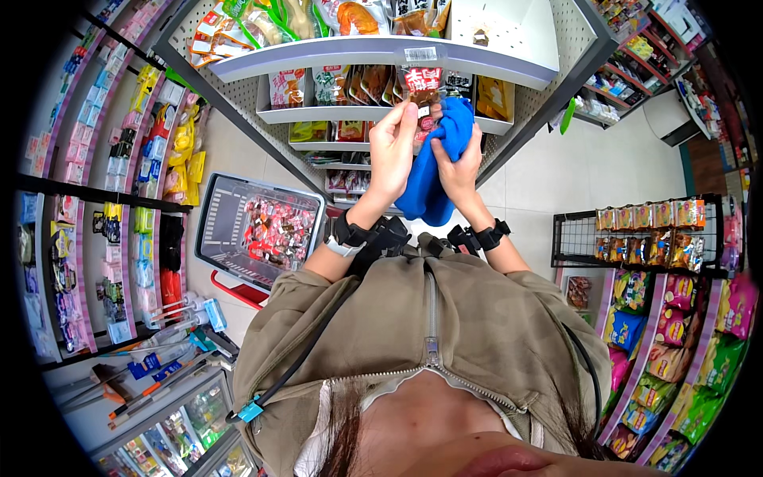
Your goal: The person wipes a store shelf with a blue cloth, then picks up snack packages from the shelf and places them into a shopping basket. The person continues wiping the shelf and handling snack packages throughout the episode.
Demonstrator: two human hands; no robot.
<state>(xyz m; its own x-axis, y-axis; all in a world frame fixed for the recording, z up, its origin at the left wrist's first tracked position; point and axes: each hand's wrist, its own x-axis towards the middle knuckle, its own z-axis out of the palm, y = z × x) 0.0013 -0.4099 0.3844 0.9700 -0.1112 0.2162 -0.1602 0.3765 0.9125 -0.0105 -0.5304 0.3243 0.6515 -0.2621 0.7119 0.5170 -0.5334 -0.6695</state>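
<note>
My left hand [392, 152] grips the side of a clear plastic snack package [424, 83] with red lettering, a barcode label and brown contents. My right hand [462, 164] is closed on a blue cloth [426, 188], whose upper part is bunched against the package's right side. The loose end of the cloth hangs toward me. Both hands are in front of a snack display, just below the lip of its top white shelf [381, 58]. The package's lower part is partly hidden by my fingers and the cloth.
A grey shopping basket [223, 229] with a red handle [238, 291] holds many small red-wrapped packs [280, 229] at my left. Bagged snacks [351, 18] and one small brown piece [480, 37] lie on the top shelf. A wire rack [575, 238] stands at right.
</note>
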